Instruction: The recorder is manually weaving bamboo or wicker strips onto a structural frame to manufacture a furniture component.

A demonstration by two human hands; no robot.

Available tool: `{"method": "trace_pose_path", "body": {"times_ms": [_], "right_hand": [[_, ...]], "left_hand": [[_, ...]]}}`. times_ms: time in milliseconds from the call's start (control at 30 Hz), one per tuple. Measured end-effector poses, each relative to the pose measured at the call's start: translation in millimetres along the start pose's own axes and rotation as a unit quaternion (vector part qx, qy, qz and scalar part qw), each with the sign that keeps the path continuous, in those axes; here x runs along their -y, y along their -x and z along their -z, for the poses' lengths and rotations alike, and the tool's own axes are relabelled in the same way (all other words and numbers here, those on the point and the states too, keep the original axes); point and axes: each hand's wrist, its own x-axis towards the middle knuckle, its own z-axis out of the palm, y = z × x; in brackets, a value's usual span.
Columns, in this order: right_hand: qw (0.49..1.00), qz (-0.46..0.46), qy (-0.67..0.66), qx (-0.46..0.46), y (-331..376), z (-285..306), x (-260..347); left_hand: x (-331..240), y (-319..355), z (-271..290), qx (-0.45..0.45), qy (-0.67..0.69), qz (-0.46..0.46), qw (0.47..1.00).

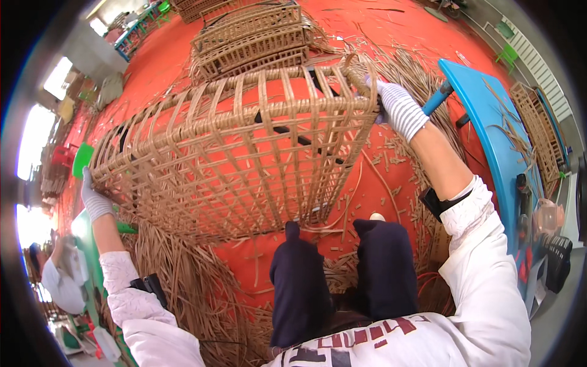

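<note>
A large woven wicker basket [244, 140] with an open lattice of brown strips is held up in front of my knees. My left hand [95, 197], in a striped glove, is closed at the basket's left end. At the upper right corner my right hand [397, 107], also gloved, grips the thick wrapped rim. The fingers of both hands are partly hidden by the rim. Dark strips run through the lattice in places. The lower edge of the basket comes down close to my knees.
Stacked wicker baskets [251, 43] stand beyond on the red floor [367, 24]. A blue table [483, 116] is close on my right. Loose brown strips [177, 275] lie heaped at lower left, with short offcuts around my feet. Another person [64, 275] is at far left.
</note>
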Motion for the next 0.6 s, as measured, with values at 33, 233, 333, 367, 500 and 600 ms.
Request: {"method": "trace_pose_path", "body": {"times_ms": [33,233,333,367,500,600], "right_hand": [[0.999,-0.036,-0.011,-0.005,-2,-2,-2],[0.997,-0.010,-0.065,0.036,-8,0,-16],[0.996,-0.003,-0.083,0.013,-21,3,-18],[0.993,-0.020,-0.110,-0.023,-28,3,-17],[0.990,0.000,-0.143,0.004,-50,12,-13],[0.975,-0.034,-0.207,0.069,-72,8,-6]], "left_hand": [[2,-1,-6,-0.028,-0.033,0.005,0.999],[-11,-16,-46,-0.065,-0.104,-0.010,0.992],[-19,-39,-77,0.041,-0.087,-0.012,0.995],[-26,-48,-90,0.085,-0.221,-0.047,0.970],[17,-84,-145,0.079,-0.225,-0.092,0.967],[121,-99,-163,0.050,-0.273,-0.199,0.940]]}}
